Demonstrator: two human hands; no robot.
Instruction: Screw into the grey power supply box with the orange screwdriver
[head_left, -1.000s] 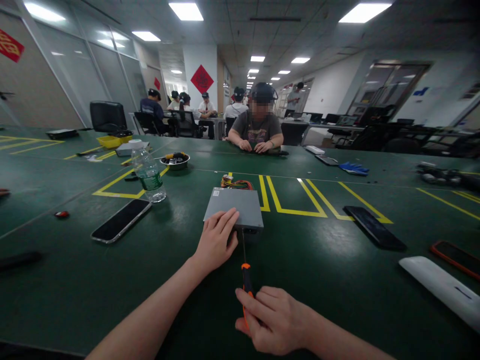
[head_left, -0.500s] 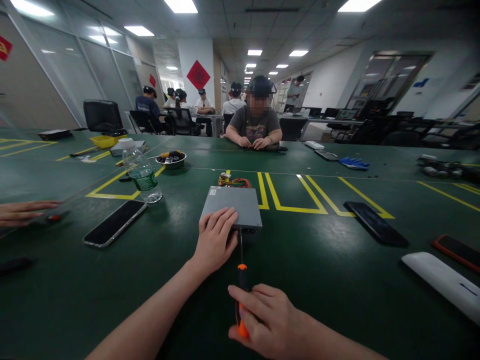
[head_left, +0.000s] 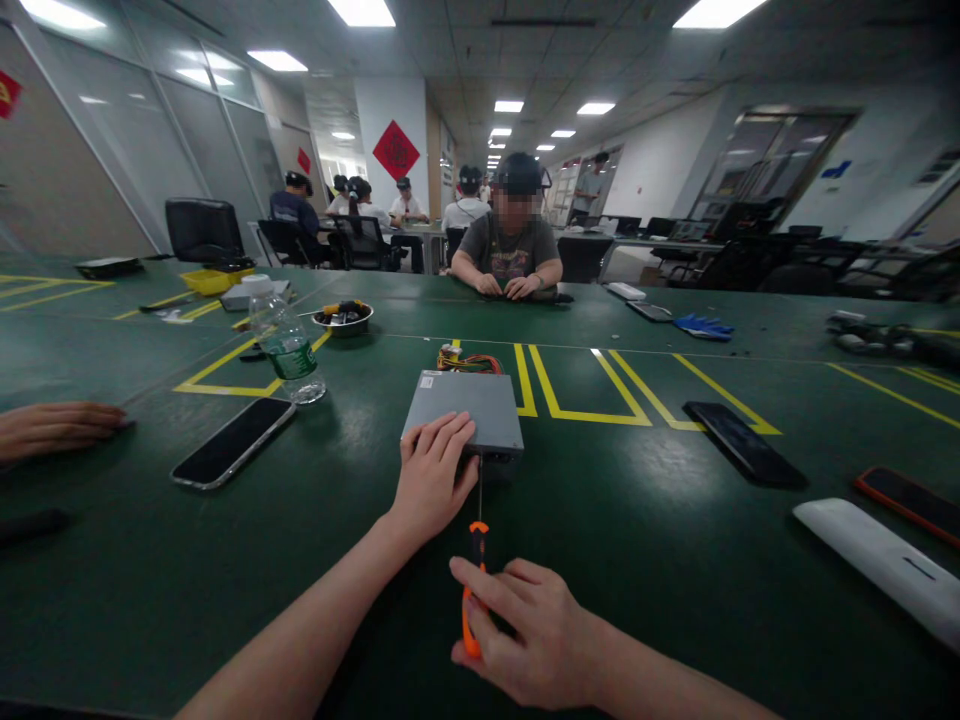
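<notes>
Screwdriver point(head_left: 477, 535) against grey box point(head_left: 469, 405) edge

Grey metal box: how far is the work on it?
Done: nothing visible; the grey box is closed, no loose screws beside it. In hand: left hand steadies it, right hand holds the screwdriver, tip at its near face. Left: probably the whole opening.

The screwdriver point(head_left: 473, 545) tip is hidden against the grey box point(head_left: 469, 408); the left edge crops a co-worker's hand point(head_left: 52, 428).

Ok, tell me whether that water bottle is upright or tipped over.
Upright: the water bottle stands on its base on the green table, cap on top.
</notes>
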